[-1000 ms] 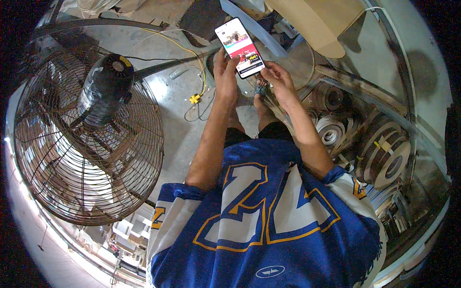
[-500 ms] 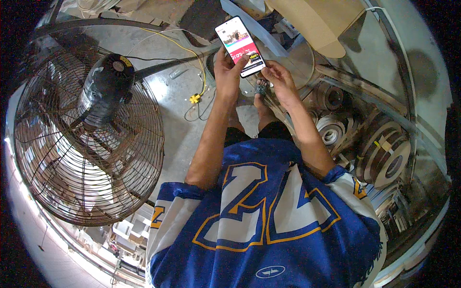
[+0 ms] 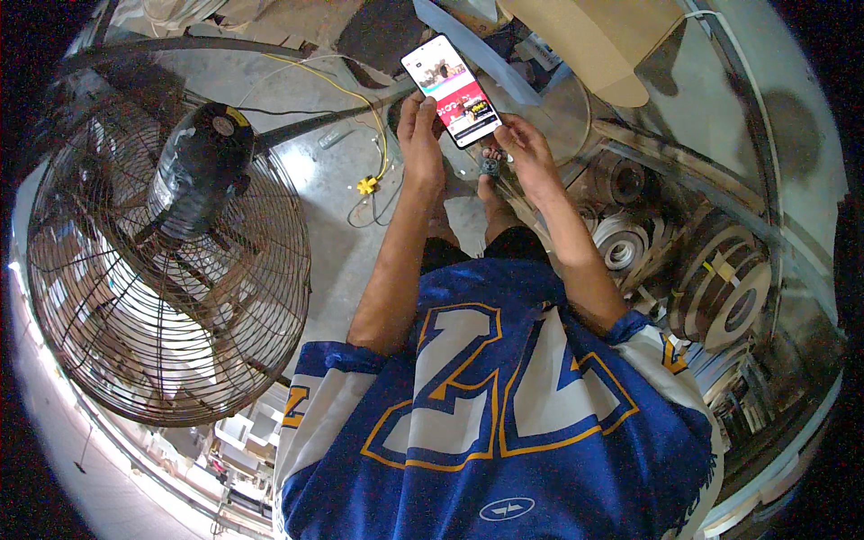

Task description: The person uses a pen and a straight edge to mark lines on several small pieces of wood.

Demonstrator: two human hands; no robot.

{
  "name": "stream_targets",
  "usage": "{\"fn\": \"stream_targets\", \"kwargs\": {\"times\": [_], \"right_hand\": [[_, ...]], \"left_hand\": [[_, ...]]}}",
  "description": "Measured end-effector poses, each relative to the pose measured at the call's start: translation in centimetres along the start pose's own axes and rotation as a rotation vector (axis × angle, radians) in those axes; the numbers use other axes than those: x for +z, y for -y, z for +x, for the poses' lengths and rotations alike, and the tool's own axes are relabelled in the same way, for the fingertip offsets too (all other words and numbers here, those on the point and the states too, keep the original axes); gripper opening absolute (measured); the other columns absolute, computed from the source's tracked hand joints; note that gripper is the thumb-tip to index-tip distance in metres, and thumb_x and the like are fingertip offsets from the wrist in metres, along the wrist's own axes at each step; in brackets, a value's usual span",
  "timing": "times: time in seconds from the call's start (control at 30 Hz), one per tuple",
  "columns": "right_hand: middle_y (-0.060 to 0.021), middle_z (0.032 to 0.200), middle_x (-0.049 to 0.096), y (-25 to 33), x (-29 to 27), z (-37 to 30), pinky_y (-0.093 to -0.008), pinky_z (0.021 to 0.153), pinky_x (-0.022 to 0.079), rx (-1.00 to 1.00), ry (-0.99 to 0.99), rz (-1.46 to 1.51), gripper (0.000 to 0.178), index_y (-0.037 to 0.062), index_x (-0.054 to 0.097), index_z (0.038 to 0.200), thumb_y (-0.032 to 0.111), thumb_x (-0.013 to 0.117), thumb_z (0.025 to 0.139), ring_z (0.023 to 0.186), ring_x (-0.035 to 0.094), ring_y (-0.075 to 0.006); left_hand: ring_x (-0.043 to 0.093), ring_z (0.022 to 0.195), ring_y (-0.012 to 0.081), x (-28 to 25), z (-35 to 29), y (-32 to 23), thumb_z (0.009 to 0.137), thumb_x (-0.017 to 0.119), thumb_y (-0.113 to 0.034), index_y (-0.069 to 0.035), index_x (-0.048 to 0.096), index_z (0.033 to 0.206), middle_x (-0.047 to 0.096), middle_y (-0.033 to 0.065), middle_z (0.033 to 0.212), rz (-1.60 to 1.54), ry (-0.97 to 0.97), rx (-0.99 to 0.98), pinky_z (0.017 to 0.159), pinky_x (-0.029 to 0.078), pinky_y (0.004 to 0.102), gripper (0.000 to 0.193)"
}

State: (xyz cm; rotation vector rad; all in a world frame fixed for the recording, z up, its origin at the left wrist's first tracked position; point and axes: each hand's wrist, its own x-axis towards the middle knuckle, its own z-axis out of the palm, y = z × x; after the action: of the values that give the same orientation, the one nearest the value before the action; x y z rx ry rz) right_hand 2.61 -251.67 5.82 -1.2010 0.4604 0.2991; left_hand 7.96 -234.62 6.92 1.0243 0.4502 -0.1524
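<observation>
A smartphone [image 3: 453, 93] with a lit, colourful screen is held out in front of me, tilted a little to the left. Along its left edge my left hand [image 3: 420, 139] grips it, the thumb at the side of the screen and the other fingers partly hidden behind. The lower right corner of the phone rests against my right hand [image 3: 526, 153], whose fingers are closed round it with the thumb at the edge.
A large caged fan [image 3: 171, 270] stands close on my left. A yellow cable [image 3: 378, 126] ends in a yellow connector [image 3: 367, 185] on the floor. Rolls of edging strip [image 3: 621, 243] lie at the right. Brown cardboard [image 3: 594, 45] is at the far right.
My left thumb has moved off the lower screen to the phone's left edge. The phone has shifted very slightly, and the picture on its screen has moved.
</observation>
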Motion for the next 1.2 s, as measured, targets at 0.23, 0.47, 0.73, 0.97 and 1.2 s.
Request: {"fn": "stream_targets", "kwargs": {"times": [0.23,0.47,0.73,0.97,1.2], "right_hand": [[-0.0049,0.113,0.070,-1.8,-0.6,0.8,-0.0322,0.084,0.056,-0.031,-0.096,-0.027,0.048,0.0034,0.062,0.127,0.042,0.069,0.100,0.097,0.070,-0.0162],[-0.0045,0.113,0.071,-2.1,-1.1,1.1,-0.0347,0.098,0.049,0.025,-0.063,0.049,0.037,0.0048,0.066,0.122,0.034,0.071,0.099,0.105,0.066,-0.0165],[-0.0075,0.113,0.071,-1.2,-0.5,0.4,-0.0349,0.084,0.056,-0.038,-0.014,0.155,0.047,0.0046,0.061,0.127,0.042,0.068,0.099,0.100,0.071,-0.0204],[-0.0083,0.119,0.069,-1.2,-0.6,0.4,-0.0383,0.099,0.057,-0.014,-0.037,0.182,0.039,0.0012,0.063,0.126,0.031,0.068,0.101,0.108,0.069,-0.0206],[-0.0069,0.113,0.070,-0.7,-0.2,0.4,-0.0365,0.086,0.057,0.003,-0.045,0.212,0.043,0.0045,0.060,0.127,0.040,0.064,0.103,0.097,0.069,-0.0200]], "left_hand": [[0.065,0.102,0.0172,0.1,0.4,0.1,0.106,0.055,-0.026,-0.003,0.059,0.127,0.067,0.0068,0.113,0.038,0.069,-0.017,0.094,0.051,0.0339,0.032],[0.066,0.099,0.0132,0.4,0.4,0.1,0.106,0.055,-0.020,-0.001,0.060,0.127,0.070,0.0049,0.108,0.134,0.081,-0.049,0.090,0.052,0.0306,0.029],[0.068,0.102,0.0160,1.3,0.3,-0.3,0.101,0.063,-0.008,0.002,0.056,0.130,0.072,0.0126,0.115,0.183,0.129,-0.004,0.093,0.052,0.0319,0.032],[0.067,0.104,0.0173,1.6,0.1,-0.2,0.101,0.063,-0.009,0.003,0.055,0.132,0.071,0.0142,0.117,0.238,0.107,-0.011,0.094,0.053,0.0324,0.035],[0.068,0.101,0.0178,0.5,0.6,0.5,0.104,0.058,-0.016,0.003,0.056,0.133,0.071,0.0121,0.113,0.232,0.115,-0.007,0.091,0.053,0.0329,0.035]]}}
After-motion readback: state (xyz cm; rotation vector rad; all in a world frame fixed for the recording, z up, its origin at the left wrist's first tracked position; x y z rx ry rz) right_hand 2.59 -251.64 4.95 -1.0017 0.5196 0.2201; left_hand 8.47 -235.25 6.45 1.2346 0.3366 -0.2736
